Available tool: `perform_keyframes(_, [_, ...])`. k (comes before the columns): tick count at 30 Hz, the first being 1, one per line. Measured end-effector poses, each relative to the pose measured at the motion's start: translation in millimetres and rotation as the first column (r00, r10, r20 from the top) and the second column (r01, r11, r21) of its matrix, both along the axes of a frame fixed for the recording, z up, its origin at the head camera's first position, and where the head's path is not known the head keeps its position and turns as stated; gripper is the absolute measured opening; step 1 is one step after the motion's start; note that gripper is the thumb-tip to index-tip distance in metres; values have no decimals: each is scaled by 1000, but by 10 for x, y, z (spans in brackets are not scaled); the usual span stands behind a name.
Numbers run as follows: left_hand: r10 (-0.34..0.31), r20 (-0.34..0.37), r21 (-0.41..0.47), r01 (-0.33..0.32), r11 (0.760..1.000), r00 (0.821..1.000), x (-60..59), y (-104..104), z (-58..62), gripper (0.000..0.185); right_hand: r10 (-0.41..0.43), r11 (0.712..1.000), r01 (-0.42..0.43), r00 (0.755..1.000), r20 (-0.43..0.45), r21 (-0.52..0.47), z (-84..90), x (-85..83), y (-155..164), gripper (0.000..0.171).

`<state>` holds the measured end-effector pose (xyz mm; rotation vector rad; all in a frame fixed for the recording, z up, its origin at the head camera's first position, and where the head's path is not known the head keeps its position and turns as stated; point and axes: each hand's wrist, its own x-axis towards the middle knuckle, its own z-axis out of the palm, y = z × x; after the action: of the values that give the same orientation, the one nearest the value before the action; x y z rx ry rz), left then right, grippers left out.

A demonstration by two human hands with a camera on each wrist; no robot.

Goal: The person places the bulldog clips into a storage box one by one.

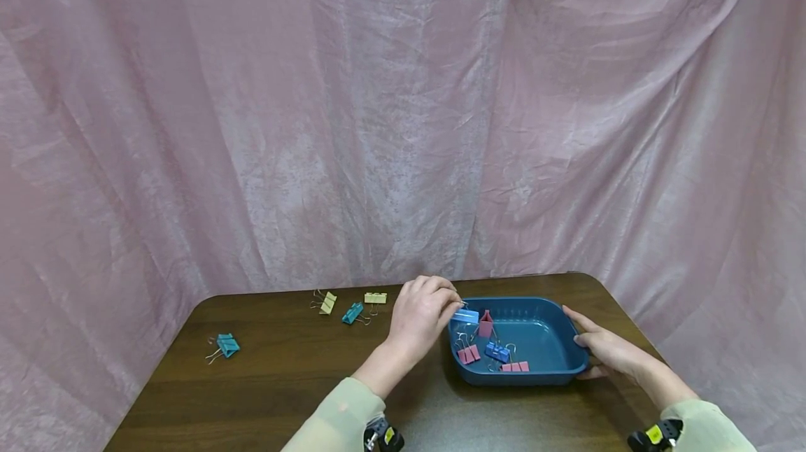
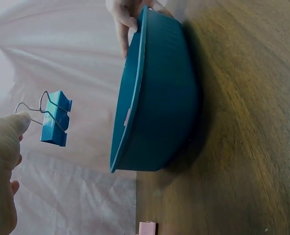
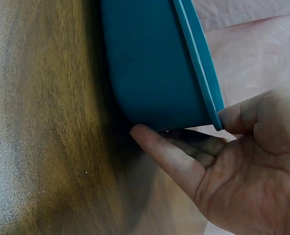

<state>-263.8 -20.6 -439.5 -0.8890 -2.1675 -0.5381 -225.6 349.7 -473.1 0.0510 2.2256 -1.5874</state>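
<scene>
My left hand [image 1: 423,308] pinches a blue binder clip [image 1: 465,316] by its wire handles. In the left wrist view the clip [image 2: 56,119] hangs from thumb and fingertips, higher than the rim of the blue plastic tray [image 2: 155,98]. From the head it overlaps the tray's left end. My right hand [image 1: 607,348] grips the tray's right end, thumb at the rim and fingers against the outer wall [image 3: 150,63]. Inside the tray lie a darker blue binder clip [image 1: 497,352] and pink binder clips [image 1: 469,354], one of them standing near the back [image 1: 485,324].
Left of the tray on the brown wooden table [image 1: 277,382] are two yellow binder clips [image 1: 376,298], a teal binder clip [image 1: 352,313] close to them, and another teal binder clip [image 1: 228,345] farther left. A pink curtain [image 1: 378,123] hangs behind the table's back edge.
</scene>
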Motion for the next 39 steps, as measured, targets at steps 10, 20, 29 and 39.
perform_keyframes(10, [9,23,-18,-9,1000,1000,-8,50,-50,5,-7,1000,7,1000,0,3,-3,-4,-2,70])
perform_keyframes(20, [5,5,-31,-5,1000,1000,6,127,-92,5,-15,1000,15,1000,-4,-5,-2,12,-15,70])
perform_keyframes(29, [-1,-14,-39,0,999,1000,15,182,-145,6,-17,1000,17,1000,-2,-2,-5,5,-12,70])
perform_keyframes(39, [31,27,-96,-29,995,999,33,212,-192,6,-16,1000,16,1000,2,-9,2,11,-17,70])
